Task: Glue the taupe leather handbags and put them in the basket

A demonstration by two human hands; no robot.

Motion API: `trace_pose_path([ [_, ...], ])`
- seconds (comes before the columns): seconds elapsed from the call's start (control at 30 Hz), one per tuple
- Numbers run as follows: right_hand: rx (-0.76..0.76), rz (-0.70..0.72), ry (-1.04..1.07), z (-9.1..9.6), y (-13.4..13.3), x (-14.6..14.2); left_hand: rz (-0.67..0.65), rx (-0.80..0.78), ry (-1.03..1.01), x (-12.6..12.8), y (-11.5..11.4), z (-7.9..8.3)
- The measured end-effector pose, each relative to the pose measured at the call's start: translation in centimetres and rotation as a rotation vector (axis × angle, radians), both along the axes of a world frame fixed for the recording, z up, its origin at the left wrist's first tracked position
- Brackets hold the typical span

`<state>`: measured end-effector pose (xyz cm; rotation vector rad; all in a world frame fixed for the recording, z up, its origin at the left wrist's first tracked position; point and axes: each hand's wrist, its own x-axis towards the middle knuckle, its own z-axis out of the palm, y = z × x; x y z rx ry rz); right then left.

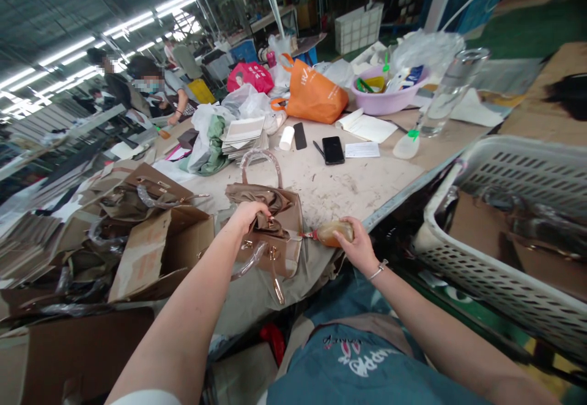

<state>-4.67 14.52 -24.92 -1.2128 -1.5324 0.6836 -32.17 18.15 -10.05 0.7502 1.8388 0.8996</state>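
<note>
A tan leather handbag (pixel 279 234) with a plastic-wrapped handle lies on the worktable (pixel 358 185) in front of me. My left hand (pixel 250 214) is closed on the bag's top flap. My right hand (pixel 355 246) grips a small squeeze bottle (pixel 332 232) of amber liquid, laid sideways. Its red nozzle points at the bag's right edge and looks to touch it.
A white slatted basket (pixel 495 234) holding brown pieces stands at the right. More tan bags and cardboard boxes (pixel 156 246) pile up at the left. Phones (pixel 332 149), a notebook, an orange bag (pixel 312 96), a purple basin and a glass sit farther back. Other people work at the far left.
</note>
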Motion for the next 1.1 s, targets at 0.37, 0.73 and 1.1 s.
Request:
trace_pose_path([
  [0.37, 0.01, -0.142, 0.141, 2.6, 1.5, -0.4, -0.017, -0.035, -0.024, 0.2, -0.1, 0.3],
  [0.73, 0.1, -0.217, 0.18, 5.5, 2.1, -0.3, 0.004, 0.007, 0.021, 0.2, 0.2, 0.2],
  [1.1, 0.012, -0.124, 0.15, 1.8, 1.1, -0.4, -0.017, -0.054, -0.03, 0.6, 0.0, 0.6],
])
